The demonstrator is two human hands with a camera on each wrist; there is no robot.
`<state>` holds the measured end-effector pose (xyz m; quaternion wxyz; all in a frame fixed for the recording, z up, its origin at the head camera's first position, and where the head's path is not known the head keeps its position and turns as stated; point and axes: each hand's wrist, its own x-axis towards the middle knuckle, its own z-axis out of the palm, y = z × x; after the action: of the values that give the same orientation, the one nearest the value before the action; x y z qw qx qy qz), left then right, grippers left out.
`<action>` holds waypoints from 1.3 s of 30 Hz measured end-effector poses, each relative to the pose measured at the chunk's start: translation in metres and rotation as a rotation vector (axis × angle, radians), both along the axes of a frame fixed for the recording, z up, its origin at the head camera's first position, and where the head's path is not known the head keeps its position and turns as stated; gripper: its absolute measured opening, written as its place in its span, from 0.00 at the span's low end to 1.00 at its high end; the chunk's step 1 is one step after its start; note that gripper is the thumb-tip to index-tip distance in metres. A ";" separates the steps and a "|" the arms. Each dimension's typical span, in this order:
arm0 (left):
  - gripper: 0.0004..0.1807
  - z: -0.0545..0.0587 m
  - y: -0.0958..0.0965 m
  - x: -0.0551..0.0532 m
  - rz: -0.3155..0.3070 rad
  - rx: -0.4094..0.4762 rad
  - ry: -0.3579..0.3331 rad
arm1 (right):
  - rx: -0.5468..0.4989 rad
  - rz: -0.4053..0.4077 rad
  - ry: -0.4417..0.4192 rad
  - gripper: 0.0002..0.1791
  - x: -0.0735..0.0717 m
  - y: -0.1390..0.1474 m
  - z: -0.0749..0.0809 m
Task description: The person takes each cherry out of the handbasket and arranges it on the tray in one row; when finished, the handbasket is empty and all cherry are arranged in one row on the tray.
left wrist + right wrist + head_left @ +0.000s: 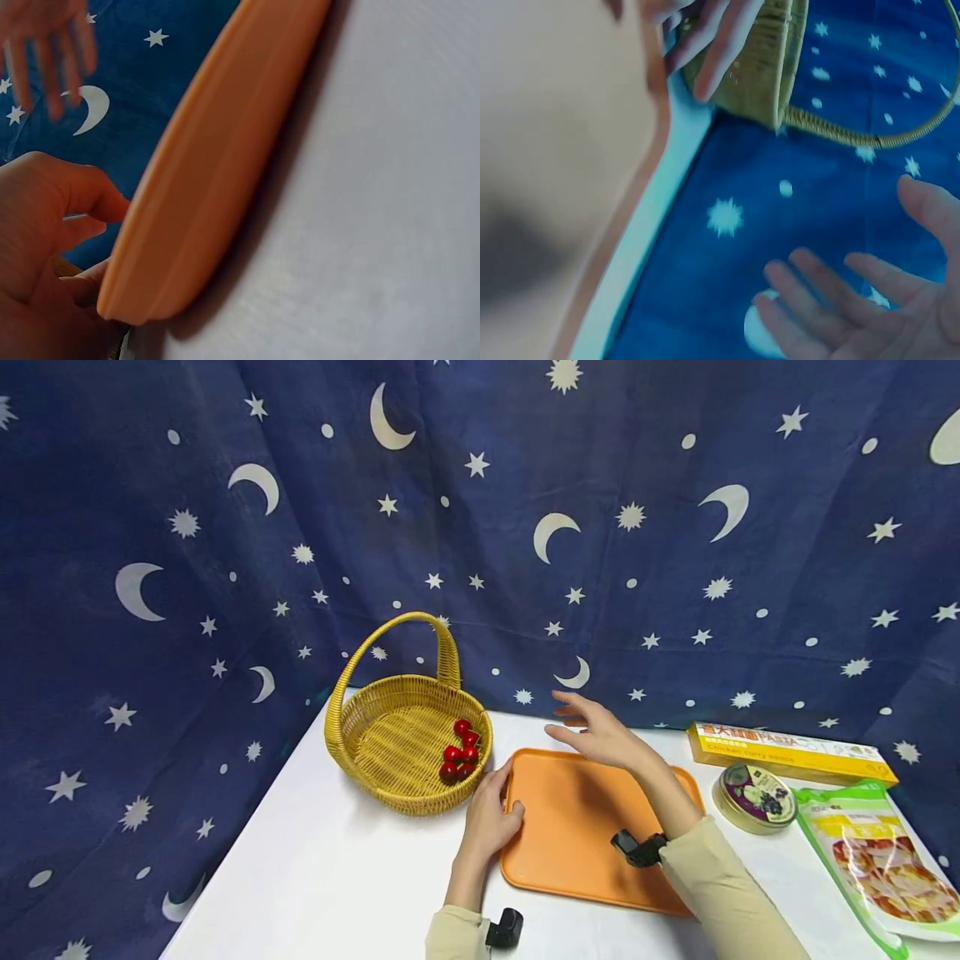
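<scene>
One orange tray: lower centre of head frame
Basket: yellow wicker, handle up, left of tray
Food bag: lower right
Pasta box: right side, above bag
Right hand: over tray's upper edge, fingers spread, touching nothing
Left hand: pinching tray's left rim, thumb inside
Tin: between tray and bag
Cherries: red, in basket's right side

At the head view's lower centre, the left hand is gripping, the left forearm extending from the bottom edge; right of centre, the right hand is hovering, the right forearm slanting from lower right.
</scene>
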<state>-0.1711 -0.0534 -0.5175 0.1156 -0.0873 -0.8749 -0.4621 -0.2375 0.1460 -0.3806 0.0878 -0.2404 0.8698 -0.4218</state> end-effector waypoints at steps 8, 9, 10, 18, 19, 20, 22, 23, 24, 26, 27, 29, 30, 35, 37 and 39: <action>0.36 -0.001 0.000 -0.001 0.034 -0.048 0.015 | -0.045 0.109 -0.151 0.29 -0.043 -0.064 0.003; 0.36 -0.001 0.000 0.000 0.038 -0.050 0.015 | -0.034 0.116 -0.175 0.28 -0.047 -0.072 0.004; 0.36 -0.002 0.000 0.000 0.042 -0.057 0.019 | -0.023 0.128 -0.191 0.28 -0.051 -0.079 0.005; 0.34 -0.002 -0.002 -0.001 0.059 -0.083 0.037 | 0.209 0.250 -0.343 0.24 -0.074 -0.142 0.015; 0.34 -0.002 -0.002 -0.001 0.062 -0.087 0.036 | 0.250 0.267 -0.360 0.22 -0.077 -0.150 0.016; 0.33 -0.003 -0.003 -0.001 0.061 -0.086 0.036 | 0.290 0.278 -0.380 0.20 -0.079 -0.157 0.017; 0.31 -0.003 -0.003 0.000 0.061 -0.098 0.040 | 0.370 0.297 -0.403 0.16 -0.084 -0.171 0.017; 0.29 -0.004 -0.003 0.000 0.060 -0.101 0.042 | 0.404 0.295 -0.413 0.15 -0.086 -0.177 0.017; 0.28 -0.004 -0.003 0.000 0.060 -0.108 0.045 | 0.440 0.291 -0.418 0.14 -0.087 -0.183 0.016; 0.27 -0.004 -0.003 0.001 0.057 -0.126 0.049 | 0.513 0.288 -0.428 0.14 -0.089 -0.193 0.014; 0.27 -0.005 -0.003 0.001 0.061 -0.138 0.056 | 0.552 0.289 -0.436 0.15 -0.089 -0.199 0.013; 0.29 -0.005 -0.003 0.001 0.068 -0.140 0.062 | 0.622 0.283 -0.452 0.17 -0.089 -0.210 0.010; 0.29 -0.006 -0.004 0.001 0.077 -0.143 0.067 | 0.676 0.300 -0.448 0.19 -0.089 -0.216 0.008; 0.17 -0.008 -0.005 0.001 0.089 -0.110 0.055 | 0.952 0.282 -0.526 0.21 -0.089 -0.241 0.002; 0.11 -0.008 -0.005 0.001 0.085 -0.112 0.049 | 1.053 0.212 -0.593 0.22 -0.090 -0.247 0.000; 0.10 -0.007 -0.005 0.001 0.092 -0.125 0.056 | 1.137 0.153 -0.643 0.25 -0.091 -0.252 -0.003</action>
<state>-0.1703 -0.0583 -0.5241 0.1552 -0.0670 -0.9016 -0.3981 -0.3283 -0.1062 -0.3836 0.4864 -0.0796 0.8680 0.0601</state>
